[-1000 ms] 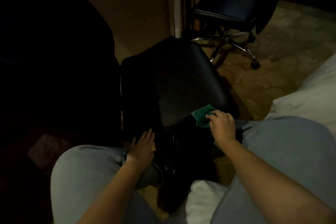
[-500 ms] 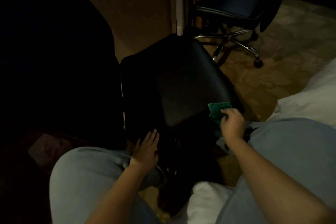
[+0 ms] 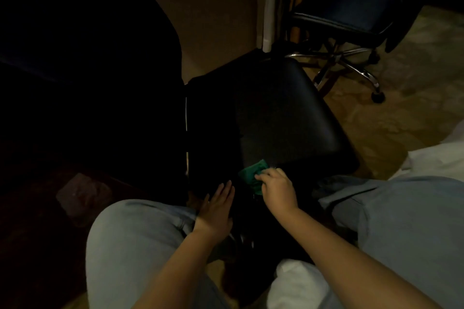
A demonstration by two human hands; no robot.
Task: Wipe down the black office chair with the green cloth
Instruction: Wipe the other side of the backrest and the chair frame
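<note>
Mid-wipe: right hand pinches the bunched green cloth on the near edge of the black office chair seat, left hand flat and empty just left of it; best to spread the cloth, press evenly, overlap strokes toward the far edge.

Left hand flat with fingers straight, right hand curled, pinching green cloth, both forearms reaching forward

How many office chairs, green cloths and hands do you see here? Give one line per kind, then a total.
Office chairs: 2 (near black chair, far chair)
Green cloths: 1 (green cloth, gripped by the right hand)
Hands: 2 (right hand, left hand)
Total: 5
</note>
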